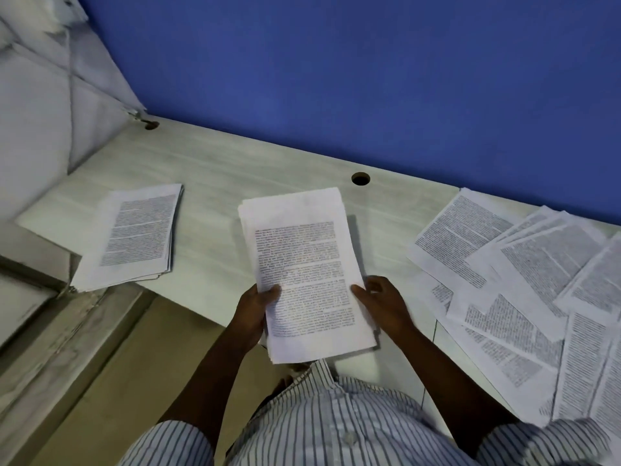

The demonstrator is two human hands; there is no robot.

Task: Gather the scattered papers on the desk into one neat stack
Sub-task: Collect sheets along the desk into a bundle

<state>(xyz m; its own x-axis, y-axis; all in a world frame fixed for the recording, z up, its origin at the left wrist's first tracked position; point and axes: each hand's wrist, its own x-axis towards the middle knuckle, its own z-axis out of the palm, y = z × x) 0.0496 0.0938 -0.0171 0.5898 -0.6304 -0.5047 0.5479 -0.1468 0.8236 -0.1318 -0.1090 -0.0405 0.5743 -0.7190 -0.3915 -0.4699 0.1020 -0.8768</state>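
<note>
A bundle of printed papers (302, 264) is held above the pale desk (215, 169) at the centre, its sheets slightly uneven at the top edge. My left hand (257, 307) grips the bundle's lower left side with the thumb on the top page. My right hand (381, 302) clasps its lower right side. A second stack of printed papers (134, 237) lies on the desk at the left, near the front edge. Several loose printed sheets (524, 287) lie scattered and overlapping on the desk at the right.
A blue wall (336, 79) runs along the back of the desk. Two round cable holes (360, 178) sit near the desk's rear edge. A white partition (40, 112) stands at the left. The floor shows below the front edge of the desk.
</note>
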